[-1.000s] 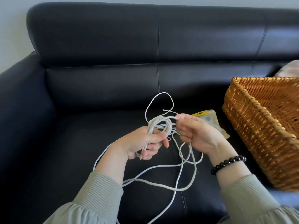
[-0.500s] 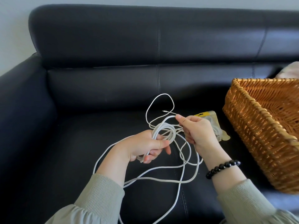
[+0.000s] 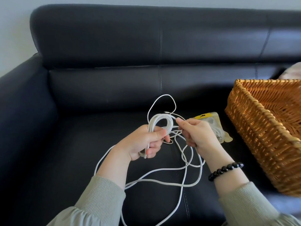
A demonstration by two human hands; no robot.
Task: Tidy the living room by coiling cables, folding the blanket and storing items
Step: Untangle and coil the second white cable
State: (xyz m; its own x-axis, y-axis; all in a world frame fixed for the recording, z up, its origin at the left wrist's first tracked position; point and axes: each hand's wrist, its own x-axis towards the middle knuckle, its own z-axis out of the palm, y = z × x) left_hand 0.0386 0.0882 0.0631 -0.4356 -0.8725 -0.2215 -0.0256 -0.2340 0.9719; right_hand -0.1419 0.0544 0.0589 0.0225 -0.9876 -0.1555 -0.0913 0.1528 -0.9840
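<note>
Left of the basket (image 3: 260,136), our left hand (image 3: 145,142) grips the cable (image 3: 153,122) coil, our right hand (image 3: 198,134) pinches a strand, a pouch (image 3: 211,119) lying between hands and basket.

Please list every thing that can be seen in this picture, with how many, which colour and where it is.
sofa: one, black leather, fills most of the view
wall: one, pale grey, behind the sofa
white cable: one as far as I can tell, partly coiled, the rest loose over the seat
wicker basket: one, orange-brown, on the seat at the right
packet: one, clear with a yellow top, on the seat beside the basket
pale cloth: one corner only, behind the basket
bracelet: one, black beads, on the right wrist
sleeves: two, grey-green, at the bottom
left hand: grips the coil
right hand: pinches a strand at the coil
</note>
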